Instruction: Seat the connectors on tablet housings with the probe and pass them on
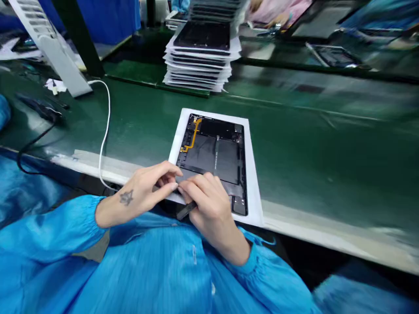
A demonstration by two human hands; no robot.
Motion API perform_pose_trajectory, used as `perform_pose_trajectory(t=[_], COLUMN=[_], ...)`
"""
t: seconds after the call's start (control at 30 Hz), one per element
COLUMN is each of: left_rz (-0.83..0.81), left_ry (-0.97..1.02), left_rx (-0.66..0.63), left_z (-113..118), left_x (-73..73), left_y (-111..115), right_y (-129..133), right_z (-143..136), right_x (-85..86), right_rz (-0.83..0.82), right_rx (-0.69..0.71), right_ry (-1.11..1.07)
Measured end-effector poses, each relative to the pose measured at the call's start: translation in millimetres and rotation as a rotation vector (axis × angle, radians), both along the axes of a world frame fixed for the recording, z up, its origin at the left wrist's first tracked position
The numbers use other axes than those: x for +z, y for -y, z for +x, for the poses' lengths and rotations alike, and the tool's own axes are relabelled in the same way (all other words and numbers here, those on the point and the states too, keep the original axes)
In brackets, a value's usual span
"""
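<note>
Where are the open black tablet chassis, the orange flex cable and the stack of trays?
Open black tablet chassis [216, 157], head view, central dark panel.
Orange flex cable [195, 133], head view, vertical run.
Stack of white trays [199, 69], head view, front edges.

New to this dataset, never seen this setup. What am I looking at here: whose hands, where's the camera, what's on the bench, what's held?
There is one picture, taken by a camera worn on a person's head, looking forward and down at their own two bare hands in blue sleeves. No robot is involved.

On the green bench lies an opened tablet, back cover off, with dark inner parts and an orange flex cable showing. It rests on a white sheet.

The left hand touches the tablet's near edge with its fingertips. The right hand holds a thin dark tool against the same edge.

Farther back stands a stack of tablets layered with white sheets. At left, a white cable runs across the bench. Another person's hands are blurred at the top.
</note>
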State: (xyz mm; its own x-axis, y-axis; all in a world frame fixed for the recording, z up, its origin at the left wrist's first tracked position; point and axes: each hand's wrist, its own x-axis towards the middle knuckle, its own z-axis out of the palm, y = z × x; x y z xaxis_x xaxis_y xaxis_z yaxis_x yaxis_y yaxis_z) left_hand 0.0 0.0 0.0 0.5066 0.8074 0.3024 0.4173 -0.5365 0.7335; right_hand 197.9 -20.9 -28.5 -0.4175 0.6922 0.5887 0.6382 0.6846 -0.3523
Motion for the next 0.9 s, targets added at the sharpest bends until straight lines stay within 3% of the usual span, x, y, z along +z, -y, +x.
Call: perform_pose_trajectory(t=[0.17,0.5,0.73,0.9], left_rz=[0.038,0.113,0.416,0.552], left_ry=[0.008,-0.022,-0.281,-0.492], left_rx=[0.081,0.057,-0.041,-0.103], left_z=[0.5,4.6,-3.5,-6.4], left_x=[-4.1,-0.7,-4.8,-0.1], left_y=[3.2,-0.5,-5.9,-5.3], right_y=[-1.5,-0.3,2.2,1.4], right_z=[2.1,2.9,10.7,10.3], right_x=[-1.5,2.4,1.0,2.6], right_rz=[-0.034,0.007,0.023,0.036], right_rx=[-0.028,-0.025,0.063,0.085], right_ry=[-0.044,-0.029,-0.012,0.055])
